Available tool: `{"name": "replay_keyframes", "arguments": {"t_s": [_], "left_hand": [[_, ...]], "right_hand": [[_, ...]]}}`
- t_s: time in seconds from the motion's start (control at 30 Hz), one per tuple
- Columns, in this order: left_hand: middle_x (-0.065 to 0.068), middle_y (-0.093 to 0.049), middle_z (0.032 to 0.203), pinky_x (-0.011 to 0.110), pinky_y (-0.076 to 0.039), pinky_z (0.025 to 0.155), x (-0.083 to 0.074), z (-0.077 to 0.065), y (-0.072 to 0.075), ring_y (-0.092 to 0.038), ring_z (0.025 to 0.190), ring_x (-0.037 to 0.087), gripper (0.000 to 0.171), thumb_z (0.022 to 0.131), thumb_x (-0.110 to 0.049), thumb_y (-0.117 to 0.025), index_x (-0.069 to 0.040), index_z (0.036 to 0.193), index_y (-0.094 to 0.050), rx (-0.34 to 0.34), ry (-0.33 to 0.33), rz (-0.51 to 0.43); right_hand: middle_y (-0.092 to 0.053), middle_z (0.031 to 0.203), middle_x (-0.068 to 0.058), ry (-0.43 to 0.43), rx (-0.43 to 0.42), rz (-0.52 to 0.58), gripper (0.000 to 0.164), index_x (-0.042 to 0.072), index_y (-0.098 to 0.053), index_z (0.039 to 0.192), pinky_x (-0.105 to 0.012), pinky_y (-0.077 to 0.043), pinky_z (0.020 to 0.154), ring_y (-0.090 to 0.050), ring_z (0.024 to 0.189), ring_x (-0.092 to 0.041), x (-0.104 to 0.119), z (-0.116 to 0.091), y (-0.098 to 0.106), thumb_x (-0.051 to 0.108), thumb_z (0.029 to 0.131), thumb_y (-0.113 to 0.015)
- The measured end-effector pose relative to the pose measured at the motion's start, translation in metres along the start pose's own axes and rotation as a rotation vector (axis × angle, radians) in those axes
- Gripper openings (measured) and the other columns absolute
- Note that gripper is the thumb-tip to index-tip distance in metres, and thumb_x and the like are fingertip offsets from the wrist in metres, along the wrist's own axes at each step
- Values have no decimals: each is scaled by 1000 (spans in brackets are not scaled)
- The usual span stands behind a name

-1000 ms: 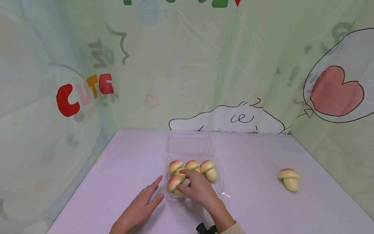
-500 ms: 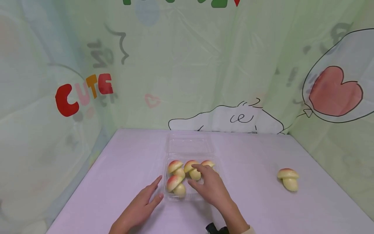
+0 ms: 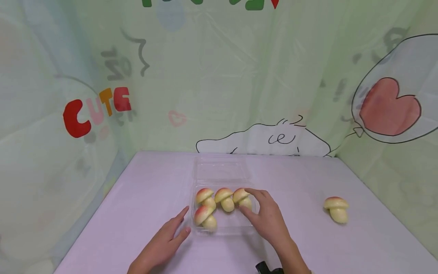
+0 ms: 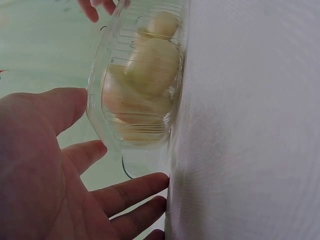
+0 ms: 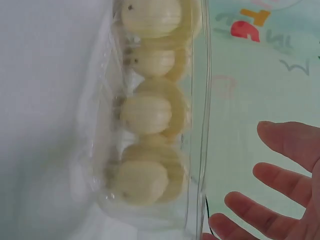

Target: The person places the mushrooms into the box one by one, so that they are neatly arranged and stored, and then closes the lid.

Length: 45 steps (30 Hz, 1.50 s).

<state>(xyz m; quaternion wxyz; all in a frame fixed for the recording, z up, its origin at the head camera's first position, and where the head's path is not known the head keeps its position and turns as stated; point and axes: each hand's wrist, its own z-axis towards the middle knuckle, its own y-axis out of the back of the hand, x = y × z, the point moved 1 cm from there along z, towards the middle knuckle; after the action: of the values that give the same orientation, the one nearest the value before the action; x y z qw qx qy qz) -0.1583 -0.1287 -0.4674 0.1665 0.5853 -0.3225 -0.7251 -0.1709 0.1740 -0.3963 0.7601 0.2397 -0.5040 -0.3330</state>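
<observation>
A clear plastic clamshell box (image 3: pixel 227 231) lies with its lid (image 3: pixel 222 170) folded back. Inside are toy mushrooms with cream stems and red-tinged caps. Three stand along the back: a left one (image 3: pixel 204 195), a middle one (image 3: pixel 224 198) and a right one (image 3: pixel 241 195). Another mushroom (image 3: pixel 203 216) sits at the front left. My right hand (image 3: pixel 272 219) hovers over the box's right side, thumb and forefinger spread around the right mushroom in the head view; the right wrist view shows its fingers (image 5: pixel 262 212) holding nothing. My left hand (image 3: pixel 162 238) rests beside the box, fingers extended, fingertips right at its left wall.
One more toy mushroom (image 3: pixel 337 209) lies on the table far to the right. A black object (image 3: pixel 267 268) shows by my right wrist at the bottom edge. Printed cloth curtains (image 3: pixel 219 76) enclose the pale table (image 3: pixel 154 190) at the back and sides.
My right hand has moved right across the box, from the front-left mushroom, past the middle one, to the back-right one. The left hand and the mushrooms have stayed in place.
</observation>
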Motion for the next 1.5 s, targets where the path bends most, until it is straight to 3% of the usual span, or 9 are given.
{"name": "replay_keyframes", "arguments": {"t_s": [0.2,0.43,0.67,0.8,0.97,1.27,1.5], "left_hand": [[15,-55,152,65,-34,117,0,-1,0,-45,146,39,64,105,-50,-54,-25,162,-37,-4,-3,-7],[15,-55,153,64,-33,118,-1,-2,0,-45,146,38,64,105,-49,-55,-26,162,-37,-4,-1,-10],[17,-54,153,66,-33,117,-2,-2,1,-44,146,41,65,106,-48,-54,-23,163,-36,3,4,-10],[17,-53,153,66,-32,117,-2,-1,2,-44,147,41,65,106,-48,-54,-23,163,-36,7,1,-7],[18,-54,153,65,-34,117,-2,-2,2,-45,146,40,64,106,-48,-54,-23,162,-36,6,-7,-7],[18,-55,151,66,-35,116,-3,-3,2,-47,144,41,63,106,-46,-55,-22,162,-37,6,-15,-7],[17,-55,151,65,-34,117,-1,-2,1,-46,145,40,64,106,-47,-55,-23,162,-37,0,-6,-5]], "right_hand": [[-64,133,-17,17,-58,1,49,9,-66,136,-60,-50,101,-60,126,-40,-10,-3,10,19,90,-81],[-60,137,-21,-44,-54,-10,50,7,-63,139,-62,-48,102,-57,129,-43,-24,-6,21,21,93,-78],[-57,139,-25,-61,-94,-14,52,6,-61,140,-65,-46,103,-54,130,-46,-31,-8,26,21,93,-78],[-54,142,-27,-114,-115,-31,55,6,-58,143,-67,-43,105,-50,133,-48,-33,-9,32,20,94,-77],[-49,144,-30,-173,-181,-36,58,3,-56,144,-67,-40,105,-46,133,-52,-41,-10,41,20,93,-77],[-46,142,-33,-206,-314,-37,59,0,-56,143,-67,-37,106,-42,134,-53,-57,-14,56,15,91,-78],[-46,142,-32,-222,-353,-49,59,0,-56,142,-67,-37,105,-41,134,-53,-65,-18,60,13,89,-78]]}}
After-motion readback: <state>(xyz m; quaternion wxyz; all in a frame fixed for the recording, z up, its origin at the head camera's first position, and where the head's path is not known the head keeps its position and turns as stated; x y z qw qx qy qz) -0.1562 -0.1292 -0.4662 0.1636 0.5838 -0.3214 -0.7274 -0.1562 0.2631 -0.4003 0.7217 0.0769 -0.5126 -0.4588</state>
